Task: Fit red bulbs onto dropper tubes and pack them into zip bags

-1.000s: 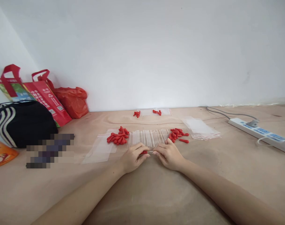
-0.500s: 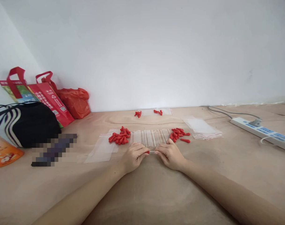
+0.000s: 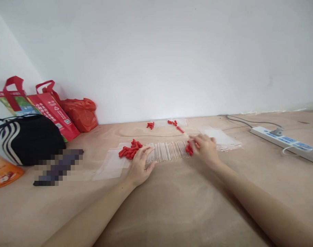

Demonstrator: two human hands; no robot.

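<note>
Plain indoor workspace, wooden tabletop (image 3: pixel 156 209), white wall (image 3: pixel 156 61), 1 power strip (image 3: pixel 290 141)

a blurred dropper (image 3: pixel 181 130) in my right hand (image 3: pixel 205 148) shows a red end and a pale stem, echoing the red of the bulbs (image 3: pixel 129 151); my tubes (image 3: pixel 168 152) look clear to whitish. red lines (image 3: pixel 233 148) edge my milky plastic bags (image 3: pixel 220 138). white stripes (image 3: pixel 11 139) curve across a black drawstring bag (image 3: pixel 41 139); a pouch (image 3: pixel 5 174) is orange. blue panels (image 3: pixel 288 139) mark a white power strip (image 3: pixel 281 143) on my tan, wood-grained table (image 3: pixel 158 209).
</note>
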